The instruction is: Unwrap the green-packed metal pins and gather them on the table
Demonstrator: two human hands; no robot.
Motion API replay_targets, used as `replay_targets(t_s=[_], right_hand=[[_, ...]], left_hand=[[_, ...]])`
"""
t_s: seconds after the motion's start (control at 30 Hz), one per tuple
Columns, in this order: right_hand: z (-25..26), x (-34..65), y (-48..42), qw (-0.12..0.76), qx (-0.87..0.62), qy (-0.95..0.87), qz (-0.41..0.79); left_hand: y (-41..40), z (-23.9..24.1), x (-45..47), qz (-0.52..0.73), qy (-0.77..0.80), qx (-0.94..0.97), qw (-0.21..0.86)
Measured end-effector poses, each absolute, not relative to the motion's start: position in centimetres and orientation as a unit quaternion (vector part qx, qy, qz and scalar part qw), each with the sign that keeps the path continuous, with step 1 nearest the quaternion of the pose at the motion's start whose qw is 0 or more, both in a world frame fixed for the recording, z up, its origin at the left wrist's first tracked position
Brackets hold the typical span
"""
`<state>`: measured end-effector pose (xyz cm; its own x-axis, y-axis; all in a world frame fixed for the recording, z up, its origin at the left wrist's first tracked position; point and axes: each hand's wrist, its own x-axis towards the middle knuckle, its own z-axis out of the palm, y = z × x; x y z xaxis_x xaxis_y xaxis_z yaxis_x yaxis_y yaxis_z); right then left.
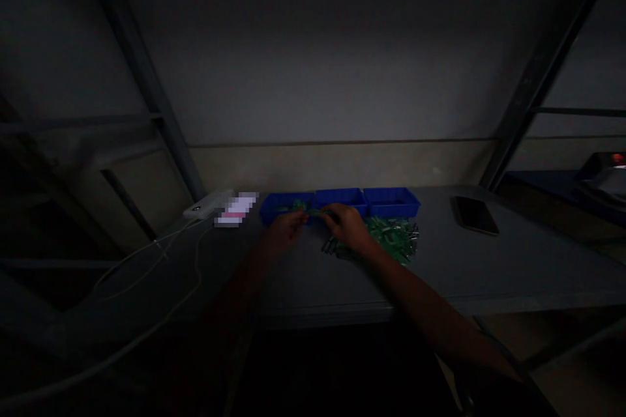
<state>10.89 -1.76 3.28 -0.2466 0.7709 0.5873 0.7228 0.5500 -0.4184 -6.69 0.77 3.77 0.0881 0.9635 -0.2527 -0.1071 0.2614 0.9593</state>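
The scene is very dark. My left hand (286, 227) and my right hand (346, 224) reach out to the far side of a grey table (489, 267). Both have their fingers curled around a small green piece (308, 211) held between them, just in front of the left blue bin (274, 203). Under and to the right of my right hand lies a pile of small green parts (394, 238). Two more blue bins, a middle one (341, 197) and a right one (391, 202), stand in a row behind the pile.
A dark phone (475, 215) lies on the table at the right. A white charger box (208, 203) with white cables (147, 260) sits at the left beside a pink and white item (237, 208). Metal frame struts (542, 71) rise on both sides.
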Motion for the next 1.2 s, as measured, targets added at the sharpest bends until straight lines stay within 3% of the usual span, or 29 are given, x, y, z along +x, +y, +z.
replay_targets(t_s=[0.13,0.3,0.53,0.73,0.9,1.03,1.1,1.2], right_hand=[[3.3,10.8,-2.0,0.375,-0.450,-0.810,0.013],[3.3,10.7,-2.3,0.358,-0.413,-0.837,0.015],[3.2,10.5,-2.5,0.472,-0.417,-0.774,0.068],[3.6,11.9,-1.6,0.553,-0.468,-0.684,0.082],[3.6,13.1,-0.7,0.619,-0.459,-0.634,0.070],[3.9,14.7,0.1,0.648,-0.460,-0.604,0.063],[4.1,15.9,0.5,0.661,-0.481,-0.572,0.065],[4.2,17.7,1.1,0.677,-0.516,-0.520,0.069]], left_hand=[[0.2,4.6,-7.1,0.388,0.465,0.405,0.685],[0.0,4.3,-6.3,0.354,0.505,0.413,0.670],[1.5,5.0,-7.0,0.559,0.458,0.418,0.550],[5.1,8.5,-8.8,0.613,0.465,0.386,0.508],[5.5,9.3,-9.7,0.516,0.571,0.456,0.447],[3.2,7.6,-8.7,0.408,0.653,0.583,0.258],[1.6,6.2,-6.8,0.370,0.631,0.666,0.147],[-0.3,4.1,-3.5,0.256,0.503,0.819,0.101]])
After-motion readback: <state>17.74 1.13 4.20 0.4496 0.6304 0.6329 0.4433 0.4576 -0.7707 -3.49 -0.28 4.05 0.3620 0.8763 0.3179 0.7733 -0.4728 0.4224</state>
